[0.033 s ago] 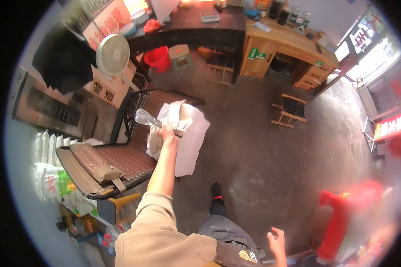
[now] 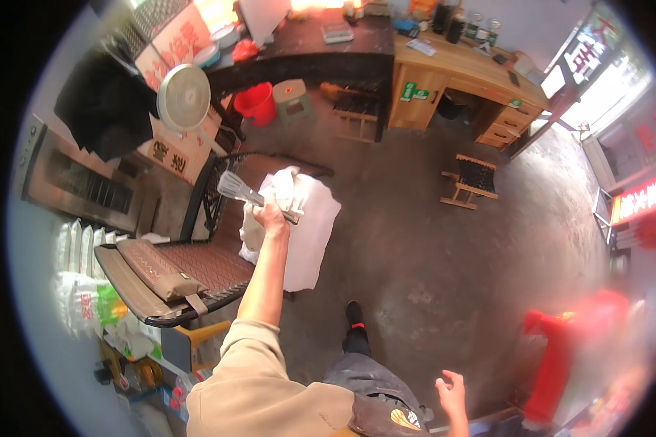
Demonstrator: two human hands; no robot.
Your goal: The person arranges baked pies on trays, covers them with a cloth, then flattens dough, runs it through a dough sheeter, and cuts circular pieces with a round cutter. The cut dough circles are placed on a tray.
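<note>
Left hand (image 2: 270, 213) grip clamped on whisk (image 2: 238, 188), over recliner (image 2: 205, 264) at left; white cloth (image 2: 287, 185) just beside, contact unclear. Right hand (image 2: 451, 393) near, fingers apart, empty. Carrying step, seemingly; next move calls for firm grip.

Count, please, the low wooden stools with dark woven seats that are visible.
2 visible: one stool stands on the floor in front of the wooden desk; another stool is under the right end of the dark table. More may be hidden there.
</note>
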